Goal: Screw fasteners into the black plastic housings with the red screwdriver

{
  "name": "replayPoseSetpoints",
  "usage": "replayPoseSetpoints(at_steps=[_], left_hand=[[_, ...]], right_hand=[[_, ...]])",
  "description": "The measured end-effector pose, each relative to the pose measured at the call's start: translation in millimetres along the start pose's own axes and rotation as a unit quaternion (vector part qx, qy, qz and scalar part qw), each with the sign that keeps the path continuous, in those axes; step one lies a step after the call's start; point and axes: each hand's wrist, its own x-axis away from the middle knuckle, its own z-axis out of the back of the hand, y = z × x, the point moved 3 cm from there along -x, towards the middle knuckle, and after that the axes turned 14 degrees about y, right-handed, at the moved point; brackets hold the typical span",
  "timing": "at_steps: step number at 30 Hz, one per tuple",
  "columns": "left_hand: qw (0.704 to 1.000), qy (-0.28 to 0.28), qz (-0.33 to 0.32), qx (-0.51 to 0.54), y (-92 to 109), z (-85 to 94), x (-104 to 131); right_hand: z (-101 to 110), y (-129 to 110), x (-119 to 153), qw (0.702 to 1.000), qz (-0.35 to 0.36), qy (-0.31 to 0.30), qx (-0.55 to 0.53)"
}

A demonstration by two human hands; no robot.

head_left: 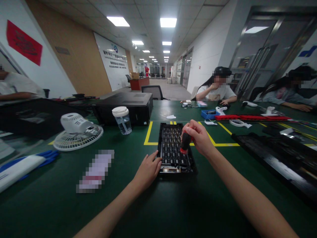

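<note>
Black-walled, the tray (160,142) in the head view lies with its long axis running away from you, just right of your left hand (148,168), whose loosely spread fingers rest at its near-left edge without visibly gripping it. Your right hand (198,136) is curled round a red-and-black tool (185,142), held nearly upright over the tray's right half, so most of the tray lies below and leftward of those fingers; whether the tool's tip touches it, you cannot tell.
</note>
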Motion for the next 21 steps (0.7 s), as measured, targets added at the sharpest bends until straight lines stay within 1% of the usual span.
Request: replayPoseSetpoints(at_steps=[14,21], left_hand=[[1.0,0.001,0.0,0.004,-0.5,-0.3,0.2],[1.0,-0.001,0.0,0.003,0.1,-1.1,0.0]], right_hand=[[-1.0,-12.2,0.2,0.992,0.069,0.057,0.092],[-3.2,-16.5,1.7,0.984,0.075,0.076,0.141]])
